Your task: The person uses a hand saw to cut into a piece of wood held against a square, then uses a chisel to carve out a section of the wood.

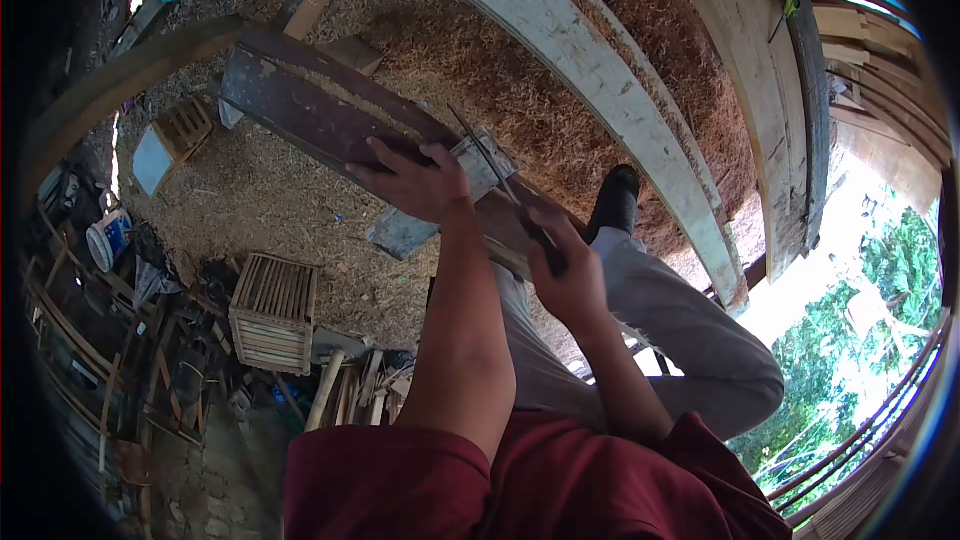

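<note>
My left hand (pixel 425 182) lies on a long dark brown board (pixel 300 105), fingers spread and pressing on its surface. In my right hand (pixel 570 280) is the dark handle of a handsaw (pixel 490 155). Its narrow blade, seen almost edge-on, points forward and to the left across the board. Beneath the blade and the board is a pale, stained block of wood (pixel 405 230), which sticks out on both sides of the board. My right foot, in a black shoe (pixel 615 202), rests beside the board's near end.
A long pale curved plank (pixel 590 75) stretches across the right of the board. Wood shavings (pixel 430 35) cover the ground. To the left are a slatted wooden crate (pixel 275 312), a small stool (pixel 170 150) and a white bucket (pixel 108 240). More planks (pixel 765 60) lean at the right.
</note>
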A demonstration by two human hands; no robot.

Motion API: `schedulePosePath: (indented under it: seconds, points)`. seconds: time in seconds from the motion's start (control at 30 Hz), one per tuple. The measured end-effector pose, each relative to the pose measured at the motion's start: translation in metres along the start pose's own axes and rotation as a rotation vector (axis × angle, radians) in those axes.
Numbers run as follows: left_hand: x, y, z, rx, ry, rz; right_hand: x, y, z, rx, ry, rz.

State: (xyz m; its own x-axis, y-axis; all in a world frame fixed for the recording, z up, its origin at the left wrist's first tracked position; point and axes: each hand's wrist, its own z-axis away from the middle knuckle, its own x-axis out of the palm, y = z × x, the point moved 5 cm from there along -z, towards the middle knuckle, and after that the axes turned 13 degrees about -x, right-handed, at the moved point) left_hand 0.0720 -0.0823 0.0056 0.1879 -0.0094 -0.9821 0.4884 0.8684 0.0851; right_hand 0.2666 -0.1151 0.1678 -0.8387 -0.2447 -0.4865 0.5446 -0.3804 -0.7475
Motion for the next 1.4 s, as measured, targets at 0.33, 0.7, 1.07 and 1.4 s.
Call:
schedulePosePath:
  seconds: [0.33,0.7,1.07,1.4]
  points:
    - [0.001,-0.001,0.000,0.021,0.005,-0.027,0.000,0.001,-0.003,-0.090,0.040,0.030]
    - [-0.003,0.002,0.001,-0.009,-0.021,-0.006,-0.012,-0.012,0.019,0.060,0.034,0.003]
    - [0.000,0.000,0.001,-0.005,-0.024,-0.012,-0.016,-0.019,0.020,0.093,-0.033,0.048]
    - [0.000,0.001,0.000,0.002,-0.019,-0.005,-0.008,-0.008,0.009,0.012,0.016,0.065]
